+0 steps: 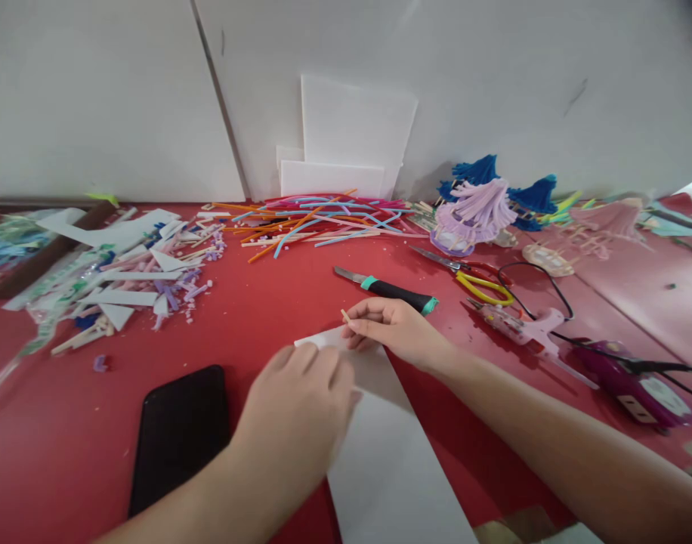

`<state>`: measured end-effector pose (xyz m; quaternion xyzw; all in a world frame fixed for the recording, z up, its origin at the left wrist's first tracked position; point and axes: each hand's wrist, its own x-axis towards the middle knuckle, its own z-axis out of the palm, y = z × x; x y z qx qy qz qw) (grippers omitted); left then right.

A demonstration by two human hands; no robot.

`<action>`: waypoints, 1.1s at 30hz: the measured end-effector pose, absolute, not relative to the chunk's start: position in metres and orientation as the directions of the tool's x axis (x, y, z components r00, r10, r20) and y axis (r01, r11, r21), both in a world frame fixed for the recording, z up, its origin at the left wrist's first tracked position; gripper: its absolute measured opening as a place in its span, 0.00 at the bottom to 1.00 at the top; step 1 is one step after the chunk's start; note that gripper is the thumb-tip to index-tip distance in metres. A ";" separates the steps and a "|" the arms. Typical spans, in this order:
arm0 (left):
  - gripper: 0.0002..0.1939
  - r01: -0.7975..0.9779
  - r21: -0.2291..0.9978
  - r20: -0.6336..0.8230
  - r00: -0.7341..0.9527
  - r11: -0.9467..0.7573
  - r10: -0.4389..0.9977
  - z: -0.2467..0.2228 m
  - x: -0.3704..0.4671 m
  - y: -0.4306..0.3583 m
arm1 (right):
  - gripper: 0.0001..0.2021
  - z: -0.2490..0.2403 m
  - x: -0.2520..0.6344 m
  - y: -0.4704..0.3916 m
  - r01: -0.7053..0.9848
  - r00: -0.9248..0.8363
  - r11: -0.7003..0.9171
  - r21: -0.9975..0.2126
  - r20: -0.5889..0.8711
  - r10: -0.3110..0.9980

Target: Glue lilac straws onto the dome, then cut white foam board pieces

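A short pale wooden stick (345, 316) is pinched between the thumb and fingers of my right hand (377, 323), near the far end of a white board (388, 461). My left hand (301, 400) is over the board's left edge, its fingers curled and smeared by motion; whatever may be in them is hidden. Just beyond my right hand lies a craft knife (394, 292) with a black and green handle, its blade pointing left.
Scissors (482, 287), a pink glue gun (524, 329) and a purple power strip (634, 385) with cables lie right. Pleated umbrella-like crafts (482, 204) stand behind them. Coloured sticks (329, 215) lie at the back, scraps (147, 276) left, a black phone (179, 434) near my left arm.
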<state>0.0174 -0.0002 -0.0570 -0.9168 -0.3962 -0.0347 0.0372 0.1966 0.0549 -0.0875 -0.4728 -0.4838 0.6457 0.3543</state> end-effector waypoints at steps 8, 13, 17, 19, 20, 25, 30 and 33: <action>0.35 0.707 -0.070 0.312 0.686 -0.704 0.657 -0.087 0.027 -0.036 | 0.01 -0.077 0.191 0.045 0.112 -0.280 -0.323 -0.940 -0.341 0.897; 0.35 0.685 -0.071 0.302 0.707 -0.725 0.639 -0.087 0.026 -0.042 | 0.03 -0.075 0.197 0.035 0.302 -0.310 -0.176 -0.937 -0.271 0.911; 0.34 0.676 -0.082 0.327 0.712 -0.732 0.621 -0.089 0.028 -0.041 | 0.08 -0.084 0.201 0.029 0.426 -0.400 0.334 -0.841 0.156 0.903; 0.32 0.684 -0.093 0.360 0.701 -0.724 0.616 -0.091 0.028 -0.041 | 0.10 -0.089 0.200 0.029 0.471 -0.457 0.495 -0.731 0.277 0.845; 0.31 0.689 -0.094 0.381 0.692 -0.718 0.614 -0.091 0.028 -0.041 | 0.10 -0.091 0.199 0.030 0.487 -0.475 0.536 -0.690 0.305 0.825; 0.32 0.738 -0.096 0.374 0.648 -0.667 0.663 -0.092 0.026 -0.043 | 0.10 -0.096 0.194 0.031 0.534 -0.497 0.591 -0.604 0.342 0.798; 0.33 0.734 -0.142 0.292 0.672 -0.664 0.681 -0.094 0.022 -0.041 | 0.14 -0.094 0.195 0.029 0.532 -0.520 0.583 -0.614 0.307 0.797; 0.32 0.728 -0.149 0.288 0.679 -0.669 0.675 -0.092 0.021 -0.039 | 0.12 -0.094 0.197 0.029 0.520 -0.505 0.557 -0.648 0.293 0.812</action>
